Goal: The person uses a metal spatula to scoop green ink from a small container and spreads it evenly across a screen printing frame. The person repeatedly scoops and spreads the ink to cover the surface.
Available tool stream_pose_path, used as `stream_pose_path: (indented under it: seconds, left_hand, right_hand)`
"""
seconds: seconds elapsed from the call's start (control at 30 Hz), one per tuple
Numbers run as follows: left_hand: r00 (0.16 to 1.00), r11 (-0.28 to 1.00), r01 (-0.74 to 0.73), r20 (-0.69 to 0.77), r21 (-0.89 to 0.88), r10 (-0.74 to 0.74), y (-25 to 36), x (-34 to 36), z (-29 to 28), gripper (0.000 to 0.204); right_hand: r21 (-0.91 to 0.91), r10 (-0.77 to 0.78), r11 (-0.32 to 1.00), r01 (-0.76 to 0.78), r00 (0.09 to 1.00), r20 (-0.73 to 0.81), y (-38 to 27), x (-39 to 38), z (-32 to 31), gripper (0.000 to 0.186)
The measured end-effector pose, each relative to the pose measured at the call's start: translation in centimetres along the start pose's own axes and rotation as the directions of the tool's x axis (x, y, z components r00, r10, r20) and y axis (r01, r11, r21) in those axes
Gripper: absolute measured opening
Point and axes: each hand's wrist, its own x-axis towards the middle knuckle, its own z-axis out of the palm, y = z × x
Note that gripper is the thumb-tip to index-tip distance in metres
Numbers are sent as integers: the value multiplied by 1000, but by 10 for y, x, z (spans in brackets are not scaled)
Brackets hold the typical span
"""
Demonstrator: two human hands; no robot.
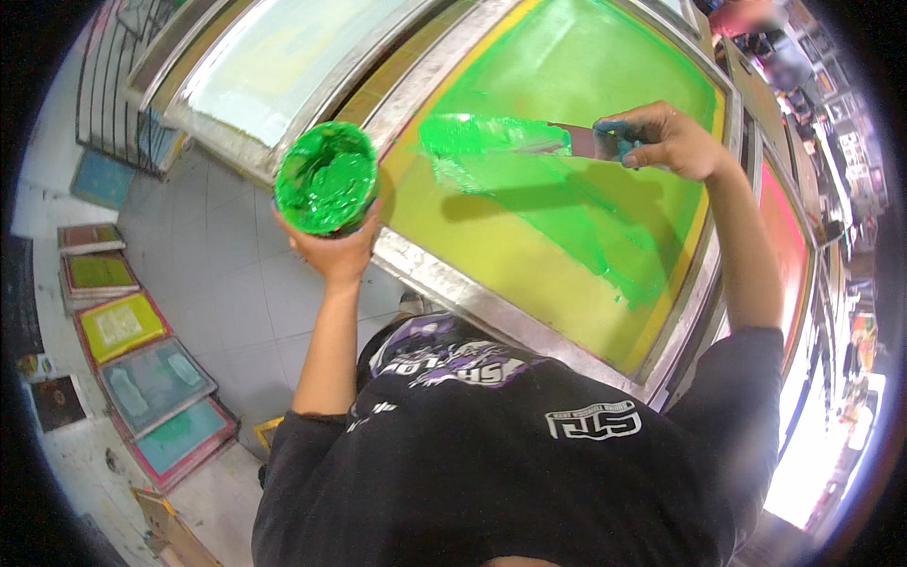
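Note:
My left hand grips a round tub of thick, glossy green ink, tilted toward me beside the left edge of a framed printing screen. My right hand holds a long flat spreading blade, its left part coated in bright green ink. The blade is over the screen, whose yellow-green mesh carries green smears and the blade's shadow; whether blade and mesh touch is unclear.
A pale screen lies at upper left, a pink one at right. Several smaller colored screens line the left side on the tiled floor. A metal rack stands at upper left.

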Motion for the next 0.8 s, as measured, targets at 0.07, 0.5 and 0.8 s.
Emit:
stream_pose_path:
  seconds: [0.07, 0.5, 0.8]
  left_hand:
    - [1000, 986, 5, -12, 169, -3, -3, -4, 0, 115]
    - [999, 997, 31, 21, 64, -33, 5, -5, -1, 125]
    - [994, 991, 88, 50, 104, -93, 8, -4, -2, 127]
  right_hand:
    - [101, 21, 995, -20, 1000, -14, -6, 15, 22, 51]
    - [-120, -117, 989, 89, 962, -246, -37, 61, 150, 43]
    - [-315, -150, 948, 34, 923, -354, -51, 33, 168, 41]
